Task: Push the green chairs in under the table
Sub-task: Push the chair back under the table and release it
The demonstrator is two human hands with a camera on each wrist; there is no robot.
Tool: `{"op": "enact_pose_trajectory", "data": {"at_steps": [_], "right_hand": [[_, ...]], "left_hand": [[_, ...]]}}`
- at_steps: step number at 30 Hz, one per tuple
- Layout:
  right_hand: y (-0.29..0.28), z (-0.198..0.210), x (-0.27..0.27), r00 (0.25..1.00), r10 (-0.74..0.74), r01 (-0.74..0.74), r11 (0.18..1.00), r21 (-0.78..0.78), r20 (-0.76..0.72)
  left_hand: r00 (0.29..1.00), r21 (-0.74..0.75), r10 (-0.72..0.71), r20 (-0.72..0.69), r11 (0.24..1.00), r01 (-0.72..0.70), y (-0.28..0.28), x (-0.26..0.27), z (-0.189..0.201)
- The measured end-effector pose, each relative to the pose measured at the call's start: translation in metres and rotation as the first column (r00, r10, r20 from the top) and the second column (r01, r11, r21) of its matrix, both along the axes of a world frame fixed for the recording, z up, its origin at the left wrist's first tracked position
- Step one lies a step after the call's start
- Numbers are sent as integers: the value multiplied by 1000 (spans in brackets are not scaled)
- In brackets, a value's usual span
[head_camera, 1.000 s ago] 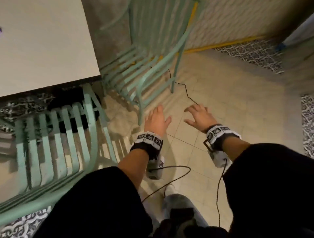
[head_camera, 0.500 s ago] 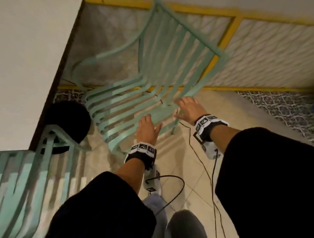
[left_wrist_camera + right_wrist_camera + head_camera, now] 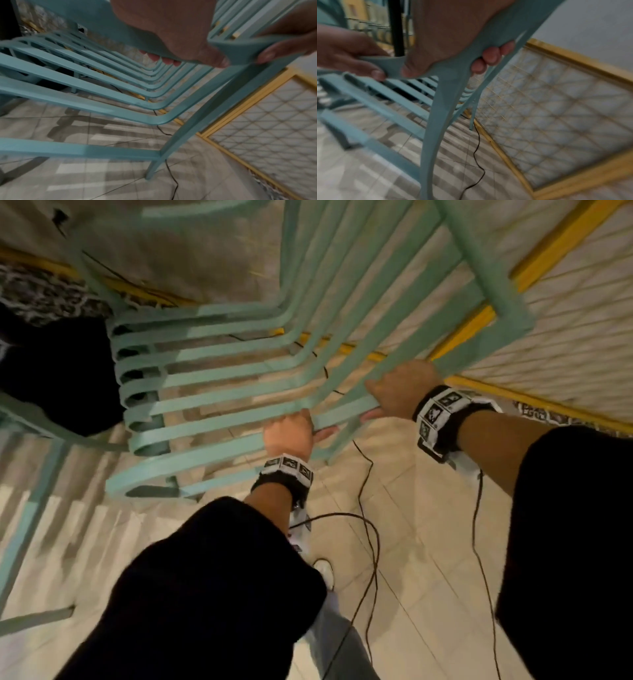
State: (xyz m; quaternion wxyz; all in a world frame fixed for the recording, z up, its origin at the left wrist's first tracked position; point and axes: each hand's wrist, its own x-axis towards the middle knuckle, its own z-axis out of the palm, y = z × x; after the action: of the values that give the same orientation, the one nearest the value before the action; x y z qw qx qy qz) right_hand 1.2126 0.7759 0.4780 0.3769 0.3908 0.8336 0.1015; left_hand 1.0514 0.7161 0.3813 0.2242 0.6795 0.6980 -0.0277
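Observation:
A green slatted chair [image 3: 222,392] fills the middle of the head view, its back rising to the upper right. My left hand [image 3: 289,431] grips the near edge of the chair's back frame, fingers curled under it. My right hand [image 3: 400,392] grips the same frame a little further right, close to the left hand. In the left wrist view the left hand [image 3: 192,58] wraps the green rail [image 3: 240,51]. In the right wrist view the right hand [image 3: 447,54] curls round the frame [image 3: 436,108]. The table is out of view.
A second green chair [image 3: 24,491] stands at the left edge. A black round object [image 3: 51,371] lies on the floor behind it. Thin black cables [image 3: 373,542] trail over the tiled floor. A yellow-framed lattice panel [image 3: 565,337] runs along the right.
Both hands moved forward from open in the air onto the chair's back frame and closed around it. The view has come closer to the chair.

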Motion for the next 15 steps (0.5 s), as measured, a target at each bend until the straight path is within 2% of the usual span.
{"op": "enact_pose_trajectory", "data": {"at_steps": [3, 9, 15], "right_hand": [[-3, 3, 3, 997, -17, 18, 1000, 19, -71], [-58, 3, -3, 968, -178, 163, 982, -97, -177], [-68, -2, -59, 942, -276, 258, 959, -114, -190]], "left_hand": [[999, -18, -36, -35, 999, 35, 0, -2, 6], [976, -67, -195, -95, 980, 189, -36, -19, 8], [933, -87, -321, -164, 947, 311, -22, -80, 11]]}}
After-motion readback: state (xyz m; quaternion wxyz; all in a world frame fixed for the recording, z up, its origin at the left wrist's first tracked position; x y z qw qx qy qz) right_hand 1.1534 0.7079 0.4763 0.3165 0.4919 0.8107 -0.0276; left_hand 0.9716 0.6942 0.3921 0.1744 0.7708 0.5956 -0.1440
